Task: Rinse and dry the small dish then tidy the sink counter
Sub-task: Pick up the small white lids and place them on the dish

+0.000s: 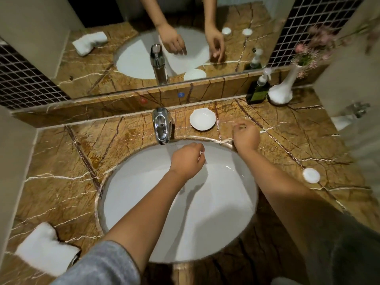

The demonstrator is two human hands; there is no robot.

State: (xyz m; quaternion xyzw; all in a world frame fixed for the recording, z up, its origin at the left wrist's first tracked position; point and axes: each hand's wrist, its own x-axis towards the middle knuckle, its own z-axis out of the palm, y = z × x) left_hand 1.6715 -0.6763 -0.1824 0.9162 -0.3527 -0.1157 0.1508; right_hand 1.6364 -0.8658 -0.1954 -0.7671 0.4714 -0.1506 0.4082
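Observation:
A small white shell-shaped dish [202, 119] sits on the brown marble counter [67, 161], just right of the chrome faucet [162, 125]. My left hand [188, 160] hovers over the white oval sink basin [144, 182] below the spout, fingers loosely curled and holding nothing. My right hand [245, 135] hangs above the counter at the basin's right rim, a little right of the dish, fingers apart and empty. No water is visible at the spout.
A folded white towel [44, 248] lies at the near left counter corner. A small white round lid [311, 175] rests on the right. A dark green pump bottle [258, 89] and a white vase [280, 93] with pink flowers stand at the back right under the mirror.

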